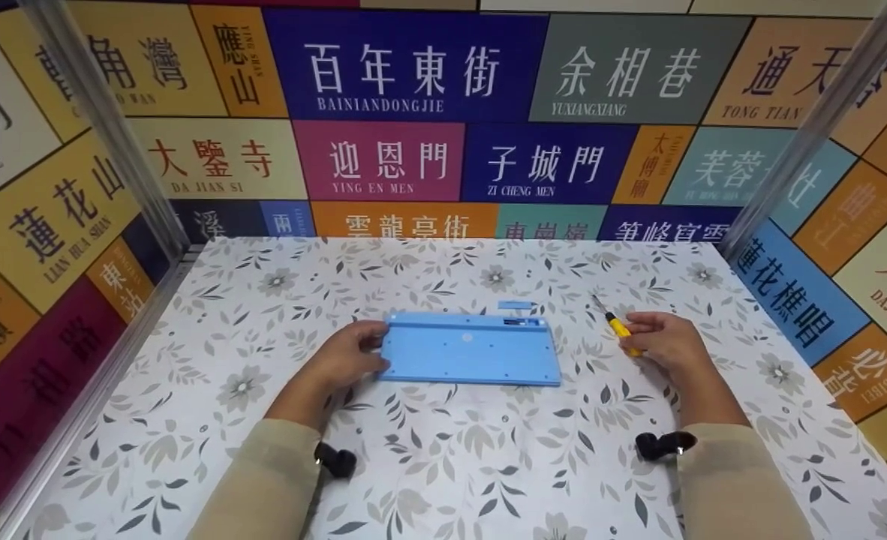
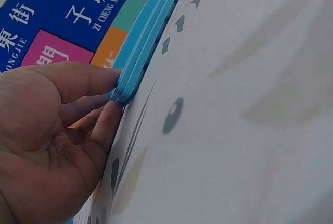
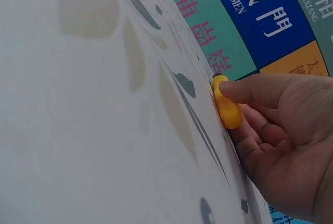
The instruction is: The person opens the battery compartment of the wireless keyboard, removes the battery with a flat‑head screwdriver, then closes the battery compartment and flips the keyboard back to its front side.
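Note:
A light blue keyboard (image 1: 443,356) lies face down on the patterned tabletop, its small battery compartment (image 1: 522,322) uncovered at the far right corner. My left hand (image 1: 350,352) grips the keyboard's left end; in the left wrist view the thumb and fingers of this hand (image 2: 57,125) touch its corner (image 2: 125,91). Just beyond the compartment lies a small blue battery cover (image 1: 515,305). To the right, my right hand (image 1: 665,341) pinches the handle of a yellow and black screwdriver (image 1: 623,334), its tip pointing away. The right wrist view shows the thumb on the yellow handle (image 3: 227,104).
The table (image 1: 443,457) has a white covering with grey leaves and flowers. Walls of coloured sign panels (image 1: 406,67) stand behind and on both sides. Metal posts (image 1: 113,127) rise at the back corners. A small black camera sits on each wrist.

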The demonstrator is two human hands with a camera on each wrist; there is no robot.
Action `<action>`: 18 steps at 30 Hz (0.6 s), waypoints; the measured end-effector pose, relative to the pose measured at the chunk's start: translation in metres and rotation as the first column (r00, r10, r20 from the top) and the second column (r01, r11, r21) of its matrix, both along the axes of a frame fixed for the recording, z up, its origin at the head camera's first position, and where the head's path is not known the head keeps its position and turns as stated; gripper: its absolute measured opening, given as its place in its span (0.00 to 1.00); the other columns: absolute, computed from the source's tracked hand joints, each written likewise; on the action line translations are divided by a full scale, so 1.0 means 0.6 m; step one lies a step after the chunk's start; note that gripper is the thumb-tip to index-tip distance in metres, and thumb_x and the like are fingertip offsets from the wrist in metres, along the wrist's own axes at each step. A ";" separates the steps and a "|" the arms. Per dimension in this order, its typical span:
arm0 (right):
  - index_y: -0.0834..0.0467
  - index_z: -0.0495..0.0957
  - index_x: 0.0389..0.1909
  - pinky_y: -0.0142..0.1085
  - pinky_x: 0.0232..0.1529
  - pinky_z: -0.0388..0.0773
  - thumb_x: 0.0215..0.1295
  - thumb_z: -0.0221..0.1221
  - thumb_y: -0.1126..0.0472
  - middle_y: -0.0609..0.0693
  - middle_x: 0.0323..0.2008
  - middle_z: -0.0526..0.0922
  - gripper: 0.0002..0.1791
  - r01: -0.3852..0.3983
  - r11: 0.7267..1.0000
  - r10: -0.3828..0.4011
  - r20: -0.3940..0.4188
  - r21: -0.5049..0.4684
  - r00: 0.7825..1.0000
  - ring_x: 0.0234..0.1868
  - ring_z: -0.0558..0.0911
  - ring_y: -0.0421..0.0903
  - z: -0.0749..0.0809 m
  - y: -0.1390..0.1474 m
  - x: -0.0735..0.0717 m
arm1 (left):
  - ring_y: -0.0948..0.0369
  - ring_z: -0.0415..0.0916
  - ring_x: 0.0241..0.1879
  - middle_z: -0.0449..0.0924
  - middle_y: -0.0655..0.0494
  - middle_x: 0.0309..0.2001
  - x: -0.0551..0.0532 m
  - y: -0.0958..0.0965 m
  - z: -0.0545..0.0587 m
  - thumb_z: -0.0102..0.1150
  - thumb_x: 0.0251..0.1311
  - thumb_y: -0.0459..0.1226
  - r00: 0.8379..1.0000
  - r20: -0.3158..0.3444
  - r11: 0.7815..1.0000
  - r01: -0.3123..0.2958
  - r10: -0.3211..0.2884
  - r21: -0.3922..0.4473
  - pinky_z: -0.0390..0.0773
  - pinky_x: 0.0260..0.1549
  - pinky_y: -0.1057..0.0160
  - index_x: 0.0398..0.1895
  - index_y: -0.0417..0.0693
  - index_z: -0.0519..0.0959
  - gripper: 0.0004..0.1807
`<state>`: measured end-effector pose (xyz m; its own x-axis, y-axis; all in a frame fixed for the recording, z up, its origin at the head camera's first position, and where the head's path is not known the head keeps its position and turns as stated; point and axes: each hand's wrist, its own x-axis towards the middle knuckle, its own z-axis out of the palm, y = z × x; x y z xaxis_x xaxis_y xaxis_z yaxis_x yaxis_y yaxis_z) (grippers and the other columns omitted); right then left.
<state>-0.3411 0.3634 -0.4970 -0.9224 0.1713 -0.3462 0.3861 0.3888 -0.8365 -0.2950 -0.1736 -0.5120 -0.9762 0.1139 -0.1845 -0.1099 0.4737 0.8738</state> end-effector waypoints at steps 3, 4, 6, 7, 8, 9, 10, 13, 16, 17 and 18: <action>0.52 0.72 0.77 0.28 0.59 0.81 0.65 0.73 0.59 0.52 0.68 0.79 0.39 0.006 1.000 -0.006 0.008 0.000 1.000 0.65 0.78 0.46 0.001 -0.002 0.000 | 0.47 0.74 0.72 0.81 0.47 0.68 0.001 -0.001 -0.001 0.72 0.59 0.32 1.000 -0.007 1.000 0.002 -0.002 -0.005 0.68 0.79 0.44 0.75 0.49 0.75 0.37; 0.52 0.72 0.77 0.30 0.62 0.80 0.66 0.72 0.59 0.53 0.71 0.77 0.38 0.012 1.000 -0.012 0.013 0.002 1.000 0.68 0.76 0.47 0.002 -0.002 -0.001 | 0.47 0.74 0.72 0.81 0.47 0.68 0.001 -0.001 -0.001 0.72 0.59 0.32 1.000 -0.008 1.000 0.002 -0.002 -0.005 0.67 0.79 0.44 0.75 0.49 0.75 0.37; 0.50 0.73 0.76 0.33 0.67 0.76 0.68 0.71 0.56 0.53 0.74 0.74 0.36 0.026 1.000 -0.026 0.022 -0.001 0.999 0.71 0.73 0.48 0.004 -0.003 -0.002 | 0.47 0.74 0.72 0.81 0.47 0.67 0.000 -0.001 0.000 0.72 0.59 0.31 1.000 -0.004 1.000 -0.002 0.002 -0.001 0.67 0.79 0.44 0.75 0.49 0.75 0.38; 0.50 0.73 0.76 0.34 0.68 0.75 0.68 0.70 0.55 0.52 0.74 0.74 0.36 0.030 1.000 -0.030 0.022 0.000 0.999 0.71 0.73 0.48 0.005 -0.003 -0.002 | 0.47 0.74 0.72 0.81 0.47 0.67 0.000 0.000 0.001 0.72 0.59 0.31 1.000 0.000 1.000 -0.006 0.006 0.000 0.67 0.79 0.44 0.75 0.50 0.75 0.37; 0.49 0.74 0.76 0.34 0.68 0.76 0.69 0.70 0.54 0.51 0.73 0.75 0.35 0.032 0.999 -0.032 0.016 -0.003 0.999 0.70 0.73 0.47 0.006 -0.003 -0.002 | 0.48 0.74 0.72 0.81 0.48 0.67 0.000 0.000 0.001 0.72 0.59 0.31 1.000 0.007 1.000 -0.011 0.011 0.003 0.67 0.79 0.44 0.75 0.50 0.75 0.38; 0.50 0.73 0.76 0.34 0.66 0.77 0.70 0.69 0.53 0.49 0.71 0.76 0.35 0.029 1.000 -0.029 0.001 -0.013 1.000 0.68 0.75 0.46 0.007 -0.002 -0.001 | 0.48 0.74 0.72 0.80 0.48 0.68 0.000 0.001 0.001 0.72 0.59 0.31 1.000 0.012 1.000 -0.011 0.011 0.011 0.67 0.79 0.44 0.75 0.51 0.75 0.38; 0.51 0.74 0.75 0.34 0.64 0.80 0.71 0.69 0.53 0.47 0.67 0.79 0.34 0.031 0.999 -0.032 -0.017 -0.034 0.999 0.64 0.77 0.44 0.008 -0.002 -0.001 | 0.48 0.74 0.72 0.80 0.48 0.68 -0.001 0.002 0.002 0.72 0.59 0.31 1.000 0.019 1.000 -0.016 0.016 0.019 0.67 0.79 0.45 0.75 0.51 0.75 0.37; 0.56 0.74 0.74 0.31 0.57 0.85 0.70 0.70 0.55 0.40 0.54 0.84 0.33 0.037 0.992 -0.049 -0.093 -0.120 0.994 0.53 0.83 0.37 0.009 -0.001 0.001 | 0.48 0.73 0.73 0.80 0.49 0.69 -0.001 0.004 0.001 0.72 0.59 0.31 0.999 0.034 0.999 -0.022 0.020 0.040 0.67 0.79 0.45 0.75 0.52 0.75 0.37; 0.55 0.77 0.71 0.30 0.58 0.86 0.68 0.73 0.56 0.36 0.48 0.85 0.32 0.053 0.980 -0.083 -0.150 -0.192 0.985 0.49 0.85 0.34 0.014 -0.006 0.002 | 0.48 0.73 0.74 0.79 0.49 0.70 -0.001 0.004 0.000 0.72 0.59 0.31 0.999 0.039 0.998 -0.026 0.024 0.051 0.67 0.79 0.46 0.75 0.52 0.75 0.37; 0.53 0.78 0.70 0.29 0.59 0.85 0.66 0.75 0.55 0.36 0.49 0.86 0.32 0.060 0.978 -0.094 -0.160 -0.202 0.983 0.51 0.84 0.33 0.017 -0.009 0.003 | 0.48 0.73 0.74 0.79 0.49 0.70 0.000 0.003 0.001 0.72 0.59 0.31 0.999 0.040 0.998 -0.029 0.027 0.048 0.67 0.79 0.46 0.75 0.53 0.75 0.38; 0.51 0.79 0.69 0.29 0.61 0.84 0.65 0.76 0.54 0.36 0.50 0.86 0.32 0.072 0.974 -0.109 -0.165 -0.215 0.980 0.52 0.84 0.34 0.021 -0.012 0.003 | 0.49 0.73 0.74 0.80 0.49 0.69 0.001 0.002 0.001 0.72 0.59 0.31 0.999 0.040 0.999 -0.032 0.030 0.043 0.67 0.79 0.46 0.75 0.53 0.76 0.37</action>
<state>-0.3394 0.3563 -0.4846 -0.9556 0.1989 -0.2175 0.2522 0.1700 -0.9526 -0.2946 -0.1722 -0.5114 -0.9716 0.0924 -0.2180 -0.1583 0.4310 0.8884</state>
